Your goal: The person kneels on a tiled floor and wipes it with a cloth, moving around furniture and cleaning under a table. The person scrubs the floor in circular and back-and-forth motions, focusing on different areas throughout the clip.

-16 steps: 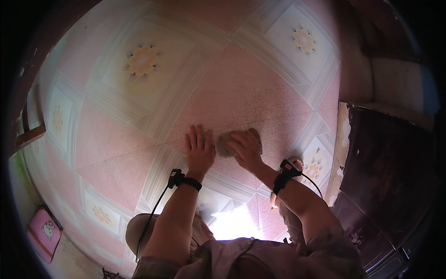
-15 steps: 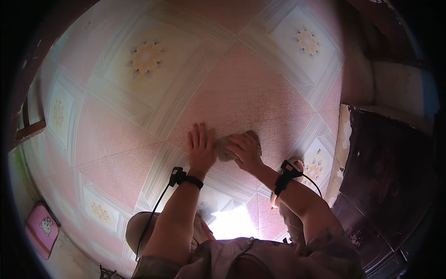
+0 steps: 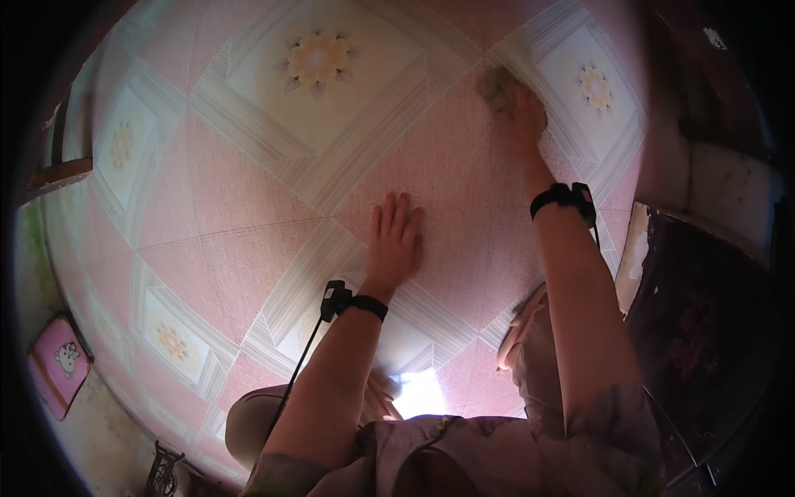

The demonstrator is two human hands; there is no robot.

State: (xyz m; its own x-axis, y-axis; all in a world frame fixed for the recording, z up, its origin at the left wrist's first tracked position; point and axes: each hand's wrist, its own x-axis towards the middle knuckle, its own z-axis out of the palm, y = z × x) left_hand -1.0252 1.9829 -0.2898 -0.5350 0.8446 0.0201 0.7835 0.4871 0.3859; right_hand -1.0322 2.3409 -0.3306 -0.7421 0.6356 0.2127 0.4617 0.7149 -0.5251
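Note:
My left hand point(image 3: 395, 242) lies flat on the pink patterned tile floor point(image 3: 248, 186), fingers stretched forward and holding nothing. Farther off to the right, my right hand point(image 3: 527, 118) presses a crumpled greyish cloth point(image 3: 497, 89) against the floor. The cloth sits under and beside the fingers, near the corner of a flower-patterned tile, and both it and the fingertips are somewhat blurred. Each wrist wears a black strap with a small device and a cable.
A dark wooden piece of furniture point(image 3: 704, 323) with a chipped pale edge stands close on the right. At the left are a brown wooden leg point(image 3: 62, 176) and a pink case point(image 3: 60, 367) with a cartoon animal. Bright light falls on the floor point(image 3: 420, 394) by my body.
My right hand has swept the cloth forward and to the right, away from my left hand. The left hand stays flat on the floor, and the whole view has shifted.

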